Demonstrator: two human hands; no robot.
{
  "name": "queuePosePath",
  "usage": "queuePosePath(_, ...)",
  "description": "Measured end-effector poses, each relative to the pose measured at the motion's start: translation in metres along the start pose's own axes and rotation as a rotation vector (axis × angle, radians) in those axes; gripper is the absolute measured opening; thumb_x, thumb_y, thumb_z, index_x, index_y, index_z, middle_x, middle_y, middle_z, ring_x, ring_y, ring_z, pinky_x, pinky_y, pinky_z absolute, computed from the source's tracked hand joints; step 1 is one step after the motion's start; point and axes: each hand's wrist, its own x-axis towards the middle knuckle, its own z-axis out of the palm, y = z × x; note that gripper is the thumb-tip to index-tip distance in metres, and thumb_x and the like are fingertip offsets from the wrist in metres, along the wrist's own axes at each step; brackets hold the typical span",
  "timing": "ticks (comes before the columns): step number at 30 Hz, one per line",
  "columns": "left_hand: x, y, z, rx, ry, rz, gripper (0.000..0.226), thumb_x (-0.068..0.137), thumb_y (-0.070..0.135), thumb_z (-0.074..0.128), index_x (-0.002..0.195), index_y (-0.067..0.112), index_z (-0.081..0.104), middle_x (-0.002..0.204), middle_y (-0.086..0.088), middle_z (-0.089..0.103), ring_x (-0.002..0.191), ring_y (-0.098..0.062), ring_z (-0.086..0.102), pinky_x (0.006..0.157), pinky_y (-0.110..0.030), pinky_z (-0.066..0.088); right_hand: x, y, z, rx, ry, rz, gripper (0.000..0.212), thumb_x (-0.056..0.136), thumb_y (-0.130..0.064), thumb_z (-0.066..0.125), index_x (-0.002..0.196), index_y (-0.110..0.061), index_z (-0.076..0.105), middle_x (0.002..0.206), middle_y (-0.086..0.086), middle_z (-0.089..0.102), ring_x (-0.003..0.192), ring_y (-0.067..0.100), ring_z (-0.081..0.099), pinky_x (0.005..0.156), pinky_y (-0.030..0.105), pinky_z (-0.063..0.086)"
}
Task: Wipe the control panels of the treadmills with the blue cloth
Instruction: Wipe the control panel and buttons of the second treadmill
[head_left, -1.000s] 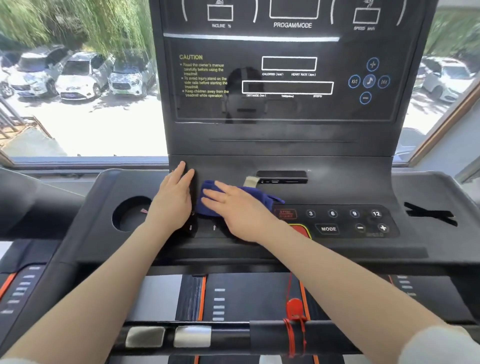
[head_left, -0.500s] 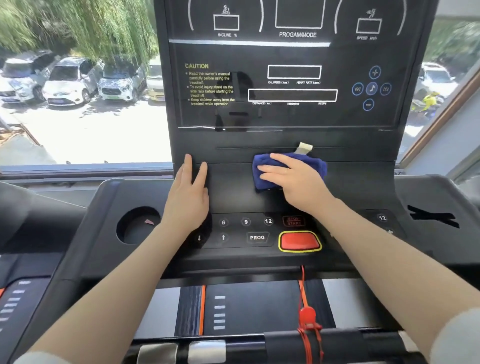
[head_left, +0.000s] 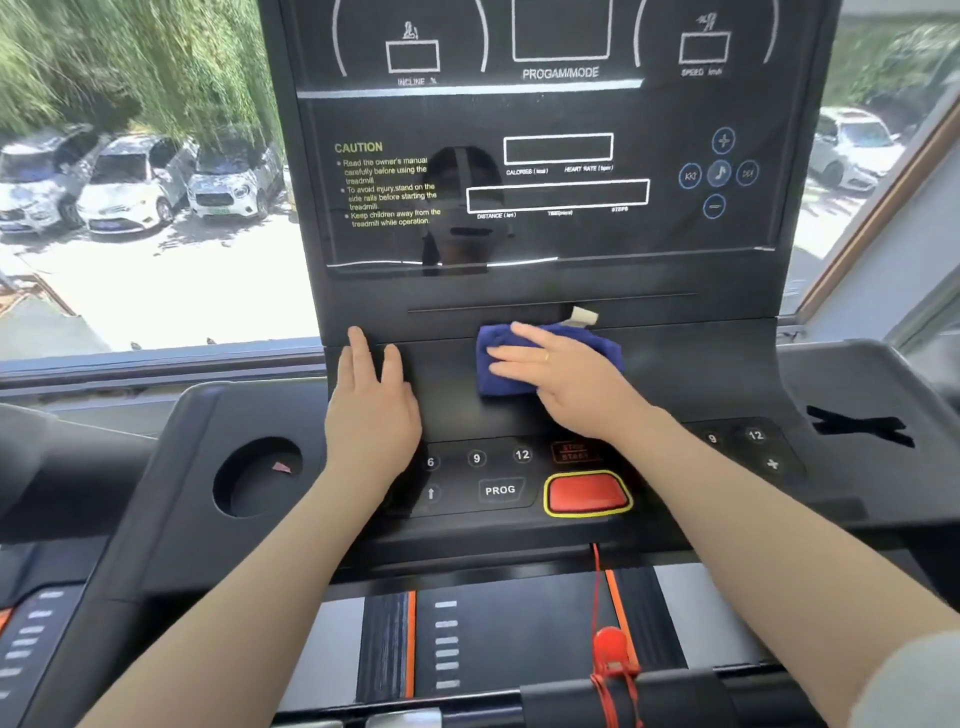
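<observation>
A black treadmill control panel (head_left: 550, 218) fills the middle of the head view, with a dark display above and a sloped button row below. My right hand (head_left: 566, 382) presses a folded blue cloth (head_left: 493, 364) flat against the sloped section just under the display, fingers spread over the cloth. A white tag (head_left: 583, 315) sticks out at the cloth's top. My left hand (head_left: 371, 402) lies flat and open on the panel's left side, beside the cloth and apart from it.
A red stop button (head_left: 587, 493) with a yellow rim sits below my right wrist, beside the PROG key (head_left: 500, 490). A round cup holder (head_left: 258, 477) lies at the left. A red safety cord and clip (head_left: 612, 654) hang over the front bar. Windows flank the console.
My right hand has carried the blue cloth up from the button row to the sloped section under the display. My left hand has shifted up a little and stays flat.
</observation>
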Motion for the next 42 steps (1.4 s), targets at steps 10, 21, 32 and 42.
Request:
queuePosePath(10,-0.002,-0.004,-0.002,-0.138,0.059,-0.079,0.044,0.093,0.003,0.039,0.137,0.006,0.041,0.155,-0.011,0.014,0.141,-0.03,0.019,0.101,-0.045,0.036,-0.055,0.018,-0.005,0.064,0.181,0.414,0.063,0.071,0.006,0.032,0.131,-0.003,0.052,0.144,0.009,0.042,0.137,0.035,0.027,0.11,0.023,0.011)
queuePosePath(21,0.0,-0.005,-0.007,-0.087,0.078,-0.066,0.041,0.091,0.003,0.045,0.132,0.0,0.046,0.151,-0.016,0.026,0.133,-0.035,0.033,0.098,-0.044,0.039,0.016,-0.012,0.011,-0.283,0.009,-0.118,0.052,0.069,0.006,0.05,0.119,-0.003,0.062,0.13,0.013,0.056,0.122,0.043,0.048,0.102,0.041,0.039)
queuePosePath(32,0.018,-0.003,-0.013,-0.035,0.109,-0.059,0.047,0.087,0.005,0.05,0.131,-0.007,0.042,0.129,-0.027,0.044,0.104,-0.044,0.051,0.082,-0.05,0.043,-0.032,0.033,-0.03,-0.13,0.394,0.411,0.054,0.071,0.015,0.037,0.119,0.006,0.058,0.122,0.022,0.058,0.115,0.042,0.051,0.106,0.03,0.025)
queuePosePath(42,0.019,-0.037,-0.025,-0.069,0.073,0.124,0.043,0.087,-0.002,0.045,0.13,-0.006,0.047,0.147,-0.018,0.033,0.125,-0.038,0.044,0.096,-0.047,0.043,0.084,-0.068,0.02,-0.157,0.293,0.079,0.046,0.077,-0.005,0.034,0.11,-0.001,0.066,0.112,0.014,0.066,0.099,0.035,0.062,0.095,0.044,0.041)
